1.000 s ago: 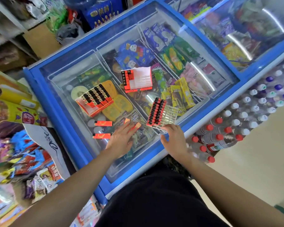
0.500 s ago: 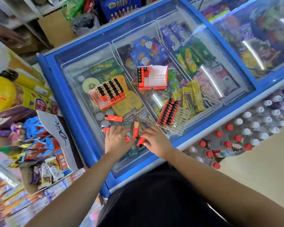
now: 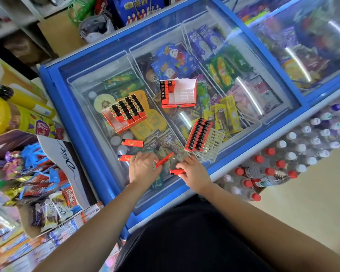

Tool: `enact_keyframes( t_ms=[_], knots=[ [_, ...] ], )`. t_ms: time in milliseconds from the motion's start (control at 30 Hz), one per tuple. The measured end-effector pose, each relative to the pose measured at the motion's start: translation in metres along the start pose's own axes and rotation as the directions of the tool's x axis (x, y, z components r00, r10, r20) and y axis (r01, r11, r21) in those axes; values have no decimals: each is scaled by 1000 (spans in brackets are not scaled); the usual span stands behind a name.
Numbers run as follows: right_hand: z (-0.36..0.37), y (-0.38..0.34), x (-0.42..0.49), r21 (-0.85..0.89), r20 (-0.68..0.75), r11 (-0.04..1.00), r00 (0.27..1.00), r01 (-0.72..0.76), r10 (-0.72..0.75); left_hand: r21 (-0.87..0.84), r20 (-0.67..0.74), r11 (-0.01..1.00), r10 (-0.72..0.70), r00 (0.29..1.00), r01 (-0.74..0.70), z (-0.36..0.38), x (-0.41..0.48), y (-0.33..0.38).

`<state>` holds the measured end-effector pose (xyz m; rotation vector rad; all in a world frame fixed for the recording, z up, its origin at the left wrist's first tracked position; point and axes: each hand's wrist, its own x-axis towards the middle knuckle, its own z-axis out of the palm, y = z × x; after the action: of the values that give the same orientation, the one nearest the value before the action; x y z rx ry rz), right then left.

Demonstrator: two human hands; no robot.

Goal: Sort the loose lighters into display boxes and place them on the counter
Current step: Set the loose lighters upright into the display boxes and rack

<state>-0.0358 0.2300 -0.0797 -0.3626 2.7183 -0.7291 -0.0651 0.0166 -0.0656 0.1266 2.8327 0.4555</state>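
Observation:
On the glass freezer lid (image 3: 98, 99), my left hand (image 3: 143, 167) grips a red lighter (image 3: 164, 160) that points up and right. My right hand (image 3: 194, 171) pinches another red lighter (image 3: 177, 171) lying flat. Two loose red lighters lie to the left, one (image 3: 132, 142) free and one (image 3: 124, 158) partly under my left hand. An orange display box (image 3: 124, 114) is nearly full of black-topped lighters. A second orange box (image 3: 178, 93) holds only one column. A clear tray (image 3: 204, 141) carries two rows of red lighters.
The freezer's blue frame (image 3: 53, 91) borders the lid. Packs of capped water bottles (image 3: 279, 165) stand at the right. Snack boxes and a Dove carton (image 3: 63, 160) crowd the left. Shelving and a helmet (image 3: 96, 28) lie behind the freezer.
My right hand left the clear tray and came down left to a loose lighter. My left hand closed on another lighter. The camera shifted, so everything appears further right.

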Motion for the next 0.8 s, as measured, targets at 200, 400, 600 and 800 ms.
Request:
enact_keyframes(
  t_ms=[200,400,600,800],
  knots=[
    [-6,13,-20,274,12,939,977,-206,211,-287,-18,957,30,999,-34,-8,-5,10],
    [-29,21,-42,583,-85,727,862,-363,499,-479,-123,851,178,976,-216,-15,-9,30],
    [-46,37,-44,747,-109,578,797,-328,594,-476,-172,815,281,944,-330,-25,1,69],
    [-61,45,-41,753,-102,583,822,-304,560,-431,-163,829,319,934,-358,-23,20,95]
  ],
)
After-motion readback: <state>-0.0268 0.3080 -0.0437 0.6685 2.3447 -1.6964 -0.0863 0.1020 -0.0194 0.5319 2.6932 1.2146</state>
